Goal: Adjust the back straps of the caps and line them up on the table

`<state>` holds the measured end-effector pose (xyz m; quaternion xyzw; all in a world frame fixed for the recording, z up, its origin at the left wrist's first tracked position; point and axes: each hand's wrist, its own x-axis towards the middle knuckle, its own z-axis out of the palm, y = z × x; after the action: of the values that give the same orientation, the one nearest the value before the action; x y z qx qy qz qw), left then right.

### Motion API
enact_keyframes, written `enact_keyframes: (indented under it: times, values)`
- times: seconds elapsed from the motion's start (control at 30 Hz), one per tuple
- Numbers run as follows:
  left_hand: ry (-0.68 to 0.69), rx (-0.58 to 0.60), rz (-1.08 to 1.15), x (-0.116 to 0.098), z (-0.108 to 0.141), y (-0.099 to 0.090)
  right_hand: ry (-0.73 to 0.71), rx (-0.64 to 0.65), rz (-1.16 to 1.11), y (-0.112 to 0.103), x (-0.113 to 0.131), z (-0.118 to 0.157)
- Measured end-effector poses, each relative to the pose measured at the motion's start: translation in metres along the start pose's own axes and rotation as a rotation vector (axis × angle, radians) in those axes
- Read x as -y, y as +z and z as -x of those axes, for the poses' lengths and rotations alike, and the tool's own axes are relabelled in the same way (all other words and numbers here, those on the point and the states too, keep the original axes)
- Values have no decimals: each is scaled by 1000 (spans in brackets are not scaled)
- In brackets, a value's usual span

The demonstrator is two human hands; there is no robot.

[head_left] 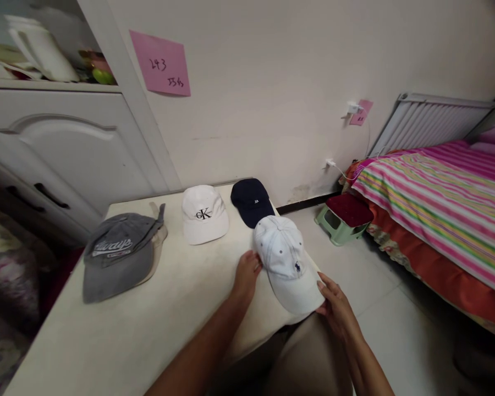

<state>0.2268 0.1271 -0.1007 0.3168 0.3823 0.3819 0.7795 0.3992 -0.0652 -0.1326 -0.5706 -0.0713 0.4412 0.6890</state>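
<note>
A pale white baseball cap (282,258) with a small navy horse-rider logo lies near the table's right edge, its brim toward me. My left hand (247,272) is at the cap's left side, fingers curled against its lower edge, fingertips partly hidden. My right hand (334,300) pinches the right corner of the brim, thumb on top. Just behind this cap sits a navy cap (251,201) with small white lettering. To its left is a white cap (204,214) with black "CK" letters. Farther left, a grey cap (117,253) reading "Always" rests over a beige one (159,245).
The cream table (181,308) stands against the wall. At left is a white cabinet (66,143) with a pitcher (45,52) on its shelf. A green stool (338,228) with a red top stands beside the striped bed (437,192). Pink notes (160,63) hang on the wall.
</note>
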Motion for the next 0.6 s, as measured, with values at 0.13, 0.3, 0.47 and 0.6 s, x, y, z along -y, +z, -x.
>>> enact_keyframes:
  times: [0.13,0.3,0.47,0.6]
  values:
    - [-113,58,-27,6,27,0,1,16,95,-4,7,2]
    - [-194,117,-26,3,26,6,-198,55,550,-17,30,-10]
    - [-185,136,0,3,19,8,-342,65,576,-5,51,-44]
    - [-187,160,10,4,16,9,-346,157,577,20,60,-72]
